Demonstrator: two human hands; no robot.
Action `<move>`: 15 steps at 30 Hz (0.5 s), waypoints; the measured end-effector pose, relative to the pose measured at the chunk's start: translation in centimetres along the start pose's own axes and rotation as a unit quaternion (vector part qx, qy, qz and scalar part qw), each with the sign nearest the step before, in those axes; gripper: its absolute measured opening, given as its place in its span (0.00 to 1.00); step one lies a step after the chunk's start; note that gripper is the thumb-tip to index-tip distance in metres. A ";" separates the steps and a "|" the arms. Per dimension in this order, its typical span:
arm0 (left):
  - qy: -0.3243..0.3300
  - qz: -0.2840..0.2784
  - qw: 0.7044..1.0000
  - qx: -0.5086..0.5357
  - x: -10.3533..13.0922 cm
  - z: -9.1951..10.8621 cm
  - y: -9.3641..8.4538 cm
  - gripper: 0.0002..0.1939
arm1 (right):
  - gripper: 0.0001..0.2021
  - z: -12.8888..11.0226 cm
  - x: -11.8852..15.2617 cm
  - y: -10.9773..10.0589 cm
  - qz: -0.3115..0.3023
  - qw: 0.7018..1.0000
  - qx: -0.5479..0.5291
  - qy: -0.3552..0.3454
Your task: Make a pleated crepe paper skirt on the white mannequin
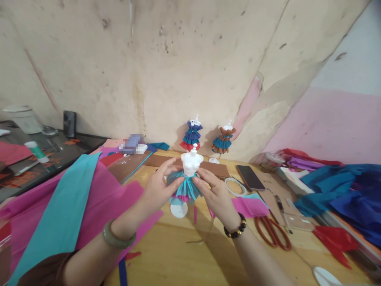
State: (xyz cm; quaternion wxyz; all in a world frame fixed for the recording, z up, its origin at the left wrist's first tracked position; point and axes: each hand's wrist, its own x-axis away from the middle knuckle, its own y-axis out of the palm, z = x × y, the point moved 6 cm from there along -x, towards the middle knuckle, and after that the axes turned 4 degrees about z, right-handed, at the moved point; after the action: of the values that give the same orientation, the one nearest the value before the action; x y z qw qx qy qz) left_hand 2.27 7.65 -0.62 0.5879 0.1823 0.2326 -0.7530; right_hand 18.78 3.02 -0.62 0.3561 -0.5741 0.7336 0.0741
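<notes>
The white mannequin (192,163) leans over the worktop (175,254), in from its far edge. The fingers of the left hand (159,186) and right hand (216,195) pinch its turquoise skirt (189,187) near the waist; light, even pressure best spares the pleats.

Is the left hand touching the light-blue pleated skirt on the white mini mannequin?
Touching. In the head view, the left hand's thumb tip presses on the light-blue pleated skirt just below the mannequin's waist.
</notes>
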 end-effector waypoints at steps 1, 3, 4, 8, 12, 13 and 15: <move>-0.005 0.004 1.000 -0.001 -0.1 0.0 -0.1 0.26 | 0.19 0.2 -0.1 0.0 -0.004 1.000 -0.021 0.016; -0.009 0.009 1.000 -0.001 -0.1 0.0 -0.3 0.27 | 0.26 1.0 -0.3 -0.2 -0.024 0.995 -0.085 0.055; -0.009 0.011 1.000 0.000 -0.1 0.0 -0.4 0.27 | 0.30 1.5 -0.4 -0.3 -0.042 0.990 -0.118 0.073; -0.025 0.011 0.999 0.026 0.0 -0.6 -0.9 0.27 | 0.38 3.5 0.0 0.6 -0.196 0.962 -0.156 0.106; -0.095 0.069 0.993 0.026 -0.6 -3.6 -2.1 0.17 | 0.25 5.9 2.0 2.7 -0.281 0.943 -0.110 0.142; -0.115 0.073 0.991 0.017 -0.8 -4.7 -2.1 0.16 | 0.21 6.3 2.3 3.3 -0.276 0.945 -0.095 0.147; -0.145 0.056 0.988 0.008 -1.2 -6.8 -1.9 0.15 | 0.15 6.7 2.8 4.2 -0.246 0.956 -0.064 0.149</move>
State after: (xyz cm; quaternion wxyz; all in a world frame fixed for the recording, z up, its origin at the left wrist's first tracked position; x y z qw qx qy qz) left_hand 0.72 12.82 -5.33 0.6555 0.0889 0.1282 -0.7389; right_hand 17.74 5.68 -8.48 0.2129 -0.7628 0.6081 -0.0554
